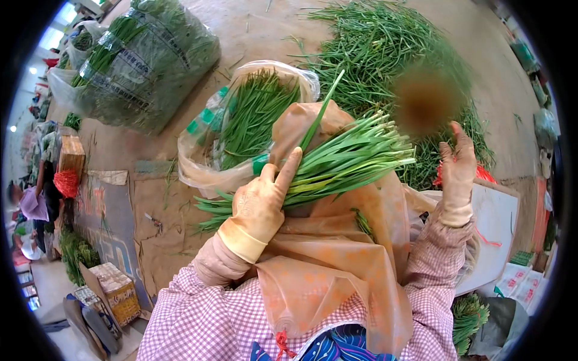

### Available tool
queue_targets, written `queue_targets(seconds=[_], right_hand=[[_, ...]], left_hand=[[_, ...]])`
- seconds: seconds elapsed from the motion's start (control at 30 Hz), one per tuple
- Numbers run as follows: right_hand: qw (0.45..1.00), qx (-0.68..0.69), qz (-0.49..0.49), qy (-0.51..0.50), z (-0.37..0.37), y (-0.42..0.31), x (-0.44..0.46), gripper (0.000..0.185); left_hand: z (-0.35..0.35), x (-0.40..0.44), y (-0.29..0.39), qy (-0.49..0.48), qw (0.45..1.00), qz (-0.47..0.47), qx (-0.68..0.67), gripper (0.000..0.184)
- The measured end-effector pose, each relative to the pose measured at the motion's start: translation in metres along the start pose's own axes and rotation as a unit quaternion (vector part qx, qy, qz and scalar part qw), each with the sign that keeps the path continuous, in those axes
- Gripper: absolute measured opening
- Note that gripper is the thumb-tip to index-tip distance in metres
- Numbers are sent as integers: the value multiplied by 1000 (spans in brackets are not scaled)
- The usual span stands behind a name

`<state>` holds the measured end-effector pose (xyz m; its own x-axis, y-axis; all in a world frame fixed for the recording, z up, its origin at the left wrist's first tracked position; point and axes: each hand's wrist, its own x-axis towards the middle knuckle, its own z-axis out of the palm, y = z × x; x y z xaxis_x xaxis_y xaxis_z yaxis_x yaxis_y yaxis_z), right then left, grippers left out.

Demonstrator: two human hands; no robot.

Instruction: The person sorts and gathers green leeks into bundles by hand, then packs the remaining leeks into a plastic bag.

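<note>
My left hand (pixel 260 201), in a pale rubber glove, is wrapped round a bundle of garlic chives (pixel 349 157) lying over my lap. The pale cut ends point up and right; the leafy tips come out left of the hand. One broad green blade (pixel 323 114) sticks up from the bundle near my extended index finger. My right hand (pixel 459 171), gloved too, is raised right of the bundle with its fingers apart and nothing visible in them. Beyond it spreads a large heap of loose chives (pixel 373 54). An orange-tinted plastic apron (pixel 337 240) covers my lap.
An open clear plastic bag (pixel 195 159) holding chives stands just ahead. A big packed bag of greens (pixel 162 66) stands at the far left. A white board (pixel 490 231) and red string (pixel 486 174) lie at right. A brown blur hides part of the heap.
</note>
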<state>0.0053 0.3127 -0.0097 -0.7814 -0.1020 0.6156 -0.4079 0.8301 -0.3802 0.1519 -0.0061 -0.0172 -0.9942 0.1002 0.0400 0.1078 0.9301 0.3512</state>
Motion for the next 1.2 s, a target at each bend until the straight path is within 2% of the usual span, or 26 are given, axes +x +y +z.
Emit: queue_targets(seconds=[0.03, 0.07, 0.13, 0.17, 0.23, 0.3, 0.4, 0.47, 0.5, 0.53, 0.57, 0.6, 0.63, 0.67, 0.73, 0.8, 0.83, 0.93, 0.97, 1.0, 1.03, 1.07, 1.1, 1.13, 1.17, 1.2], right_hand=[[998, -8, 20, -67, -12, -20, -4, 31], [990, 136, -6, -23, -8, -44, -9, 33], [930, 349, -59, -98, 0, -79, -24, 31], [951, 213, -193, -111, 7, -95, -25, 30], [947, 119, -254, -154, 19, -124, -28, 32], [944, 128, -260, -158, 24, -133, -27, 32], [933, 135, -289, -170, 31, -136, -25, 30], [924, 163, -314, -149, 34, -132, -29, 27], [924, 200, -289, -148, 29, -134, -26, 16], [925, 191, -291, -152, 30, -128, -30, 16], [914, 353, -159, -125, 32, -126, -35, 10], [861, 501, -18, -88, 33, -127, -37, 9], [844, 525, 88, -61, 24, -126, -35, 17], [724, 660, 197, -31, 20, -128, -30, 16], [691, 649, 317, -33, 8, -105, -18, 15], [659, 665, 352, 5, 3, -86, -10, 14], [664, 662, 345, 42, 0, -70, -6, 14], [769, 536, 332, 104, -36, -23, 10, 15], [864, 400, 302, 45, -39, 4, 5, 15], [931, 260, 258, -14, -34, 24, 6, 16], [967, 168, 189, -31, -21, 17, 13, 18], [989, 77, 118, -44, -16, 4, 2, 22], [981, 158, 103, -52, -13, -5, -10, 28], [980, 144, 110, -75, -15, -20, -19, 24], [991, 71, -7, -115, -19, -40, -16, 28], [987, -20, -98, -127, -13, -54, -16, 41]], left_hand=[[2, 0, 0, -1, 1000, 3, 0, 95], [2, -1, 0, -1, 1000, 3, 1, 94], [1, 0, 3, -3, 1000, 3, 13, 93], [0, 1, 5, 0, 1000, 7, 24, 92], [-2, 1, 7, -9, 1000, -8, 13, 94], [-3, -1, 7, -14, 999, -32, 3, 97], [-4, -2, 4, 12, 998, -7, 54, 90], [-5, -2, 3, 31, 999, 15, 28, 91], [-6, -1, 3, 35, 999, 20, 2, 93], [-8, -3, 2, 17, 1000, 15, -21, 97], [-10, -4, -1, 23, 999, 19, -42, 99], [-11, -5, -4, 27, 998, 23, -59, 101], [-13, -5, -5, 27, 997, 28, -60, 101], [-12, -7, -5, 18, 998, 19, -52, 102], [-8, -9, -6, 6, 999, 24, -48, 102], [3, -9, -9, 13, 999, 32, 15, 100], [6, -9, -9, 21, 999, 36, 19, 96], [11, -9, -13, 53, 996, 63, 39, 93], [13, -9, -12, 57, 995, 65, 42, 93], [13, -8, -11, 51, 996, 66, 27, 90], [6, -2, -19, 69, 995, 55, 38, 87], [10, -5, -18, 69, 992, 60, 91, 85], [15, -8, -18, 53, 993, 68, 79, 83], [16, -9, -8, 20, 993, 57, 102, 83], [21, -8, -5, 33, 985, 62, 156, 81], [19, -9, -2, 39, 984, 60, 166, 81]])
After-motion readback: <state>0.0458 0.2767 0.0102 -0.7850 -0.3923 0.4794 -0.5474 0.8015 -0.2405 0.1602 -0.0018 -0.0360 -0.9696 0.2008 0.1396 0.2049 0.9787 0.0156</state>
